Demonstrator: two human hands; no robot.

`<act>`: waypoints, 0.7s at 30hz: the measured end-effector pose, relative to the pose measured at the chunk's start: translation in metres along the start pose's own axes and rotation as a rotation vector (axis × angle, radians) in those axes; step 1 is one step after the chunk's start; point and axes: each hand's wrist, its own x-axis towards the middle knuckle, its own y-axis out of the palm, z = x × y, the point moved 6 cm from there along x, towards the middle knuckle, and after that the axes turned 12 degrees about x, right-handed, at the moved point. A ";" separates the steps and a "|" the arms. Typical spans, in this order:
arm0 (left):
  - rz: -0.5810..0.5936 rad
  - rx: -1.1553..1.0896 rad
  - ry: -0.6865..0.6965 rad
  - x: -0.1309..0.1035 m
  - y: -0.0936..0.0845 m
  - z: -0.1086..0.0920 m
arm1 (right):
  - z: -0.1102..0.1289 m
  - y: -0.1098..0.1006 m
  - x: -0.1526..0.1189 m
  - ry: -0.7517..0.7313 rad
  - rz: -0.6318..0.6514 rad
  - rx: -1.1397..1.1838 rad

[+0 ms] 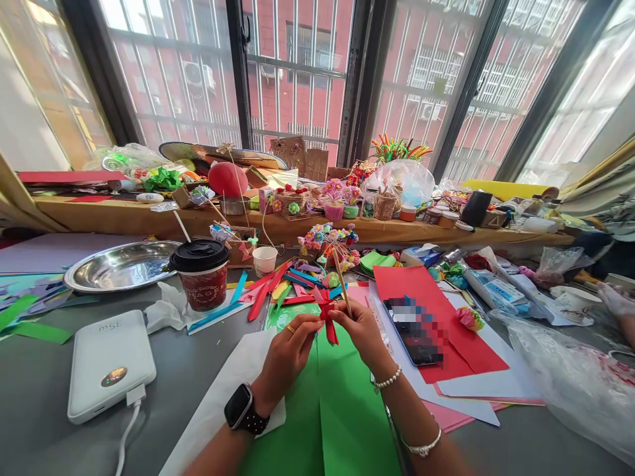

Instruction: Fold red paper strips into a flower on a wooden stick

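A folded red paper piece (pixel 328 317), with several flaps sticking out, is between my two hands above a green paper sheet (pixel 342 410). My left hand (pixel 290 354) pinches its left side with thumb and fingertips. My right hand (pixel 364 334) pinches its right side and also holds a thin wooden stick (pixel 341 277), which points up and tilts left. Some of the right fingers are hidden behind the stick and paper. Just beyond lie red and blue paper strips (pixel 268 289).
Left of me are a white power bank (pixel 112 363) with a cable, a lidded coffee cup (pixel 203 277) and a metal tray (pixel 82 281). To the right, a phone (pixel 414 330) rests on red paper (pixel 476 344). A plastic bag (pixel 570 377) and another person's hand (pixel 618 301) are further right.
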 end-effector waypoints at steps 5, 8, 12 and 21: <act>0.019 0.018 0.002 -0.001 0.000 -0.001 | -0.003 0.000 0.001 0.005 0.021 -0.021; 0.015 0.019 0.010 0.000 -0.001 -0.002 | -0.006 -0.002 0.003 0.007 0.029 -0.022; 0.019 0.015 0.045 0.000 0.000 -0.004 | -0.003 -0.004 0.004 -0.012 0.048 -0.063; 0.052 -0.019 0.045 -0.003 0.003 -0.004 | 0.006 -0.004 0.004 -0.032 0.113 -0.149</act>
